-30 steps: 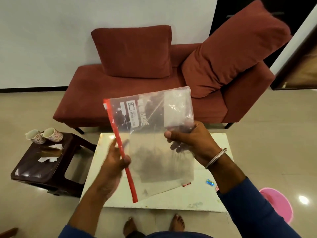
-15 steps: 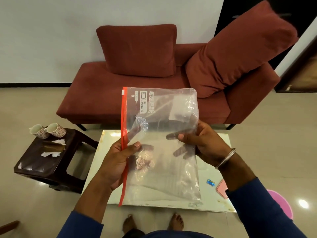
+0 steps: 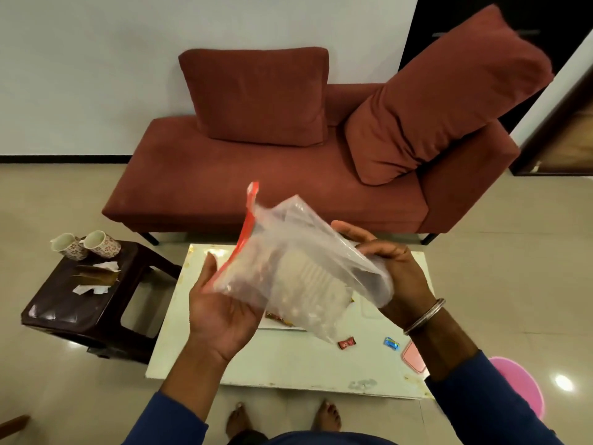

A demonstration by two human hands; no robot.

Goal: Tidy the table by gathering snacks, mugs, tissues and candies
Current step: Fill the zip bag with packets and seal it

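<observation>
A clear zip bag [image 3: 301, 261] with a red seal strip hangs tilted above the white low table [image 3: 288, 364]. My right hand [image 3: 390, 271] grips the bag's bottom end with curled fingers. My left hand [image 3: 221, 303] lies palm up under the red seal edge, fingers nearly straight. A red candy [image 3: 346, 343] and a blue candy [image 3: 391, 343] lie on the table. A snack wrapper [image 3: 277, 317] shows under the bag. Two floral mugs [image 3: 85, 245] and crumpled tissues [image 3: 93, 279] sit on the dark stool [image 3: 73, 309] at left.
A red sofa [image 3: 288, 187] with two cushions stands behind the table. A pink lid [image 3: 414, 356] lies at the table's right edge. A pink tub [image 3: 519, 390] sits on the floor at right. My bare feet are below the table's front edge.
The bag has swung from upright and flat to tilted and bunched. My left hand dropped from pinching the red seal to lying open beneath it. Candies on the table have come into view.
</observation>
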